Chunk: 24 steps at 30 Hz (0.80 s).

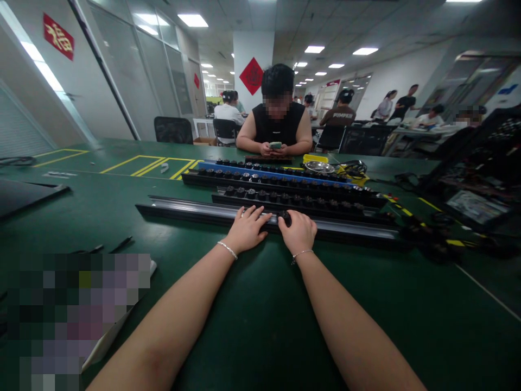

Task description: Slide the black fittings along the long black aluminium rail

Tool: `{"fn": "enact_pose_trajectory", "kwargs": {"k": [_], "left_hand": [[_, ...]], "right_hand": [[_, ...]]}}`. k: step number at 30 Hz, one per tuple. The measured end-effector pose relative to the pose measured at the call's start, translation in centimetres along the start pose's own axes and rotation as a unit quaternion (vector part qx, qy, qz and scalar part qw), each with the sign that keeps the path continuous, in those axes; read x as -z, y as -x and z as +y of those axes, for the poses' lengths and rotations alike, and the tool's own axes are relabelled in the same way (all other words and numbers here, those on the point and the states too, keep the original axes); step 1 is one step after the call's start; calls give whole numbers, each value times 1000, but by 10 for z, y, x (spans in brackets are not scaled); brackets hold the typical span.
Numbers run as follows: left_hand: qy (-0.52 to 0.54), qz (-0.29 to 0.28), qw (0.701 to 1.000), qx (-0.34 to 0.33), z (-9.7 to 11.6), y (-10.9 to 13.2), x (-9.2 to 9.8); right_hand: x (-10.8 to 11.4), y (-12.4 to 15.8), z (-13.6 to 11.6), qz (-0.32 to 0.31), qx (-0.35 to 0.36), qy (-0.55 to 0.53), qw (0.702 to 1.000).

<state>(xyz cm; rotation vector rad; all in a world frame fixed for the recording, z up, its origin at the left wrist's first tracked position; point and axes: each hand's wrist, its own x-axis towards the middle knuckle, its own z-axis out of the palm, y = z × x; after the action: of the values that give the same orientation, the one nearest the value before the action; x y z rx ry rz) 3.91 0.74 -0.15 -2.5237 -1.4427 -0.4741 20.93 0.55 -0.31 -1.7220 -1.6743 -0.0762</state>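
Observation:
A long black rail with a pale grey channel lies across the table in front of me. My left hand rests on its middle, fingers spread and stretched over the channel. Close to its right, my right hand grips a small black round part at the rail. The hand covers most of that part, so its exact kind does not show. Just behind lies a shorter black rail carrying a row of several small black round pieces.
Farther back are another loaded black rail and a blue rail. A metal dish and a yellow tray stand beyond them. Dark cables and parts lie at the right. A person sits opposite, holding a phone.

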Motion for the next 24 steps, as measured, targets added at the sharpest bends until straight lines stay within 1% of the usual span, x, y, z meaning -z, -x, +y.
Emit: {"fn": "enact_pose_trajectory", "kwargs": {"k": [11, 24], "left_hand": [[18, 5, 1000, -1, -1, 0, 1], [20, 7, 1000, 0, -1, 0, 1]], "right_hand": [[0, 1, 2, 10, 4, -5, 1000], [0, 2, 1, 5, 9, 2, 1000]]}}
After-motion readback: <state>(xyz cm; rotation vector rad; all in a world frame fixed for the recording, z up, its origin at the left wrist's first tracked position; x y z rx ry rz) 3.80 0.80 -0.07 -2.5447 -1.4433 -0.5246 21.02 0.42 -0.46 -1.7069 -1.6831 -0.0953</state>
